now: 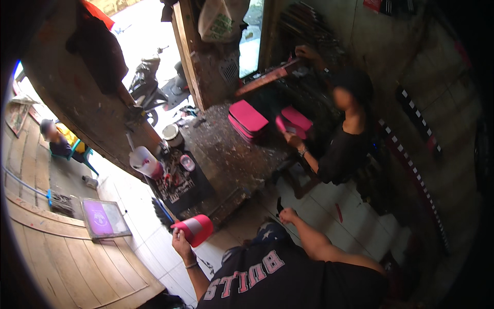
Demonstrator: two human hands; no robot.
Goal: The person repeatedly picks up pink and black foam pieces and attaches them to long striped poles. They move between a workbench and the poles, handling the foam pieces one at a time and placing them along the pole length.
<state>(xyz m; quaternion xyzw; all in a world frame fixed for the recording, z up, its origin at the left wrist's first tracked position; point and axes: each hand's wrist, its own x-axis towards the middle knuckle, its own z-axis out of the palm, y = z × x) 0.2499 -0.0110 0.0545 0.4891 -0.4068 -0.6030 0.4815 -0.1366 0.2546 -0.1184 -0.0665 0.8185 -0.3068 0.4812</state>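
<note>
My left hand [182, 244] is closed on the edge of a curved red piece [195, 230] with a pale band across it, which looks like a cap's visor. It is held out beside the near left corner of the dark worktable [226, 172]. Off to the right, my right hand [289, 216] grips a small black curved tool [279, 205] whose kind does not show. That hand is above the tiled floor, apart from the table. On the tabletop lie a pink stack of flat pieces [248, 118] and more pink pieces [300, 122], far from both my hands.
A co-worker [345, 144] at the table's right side holds a pink piece. A white bucket [145, 162], a round tin [172, 135] and a dark mat [193, 190] stand or lie at the table's left. A framed purple screen [105, 219] rests on the floor.
</note>
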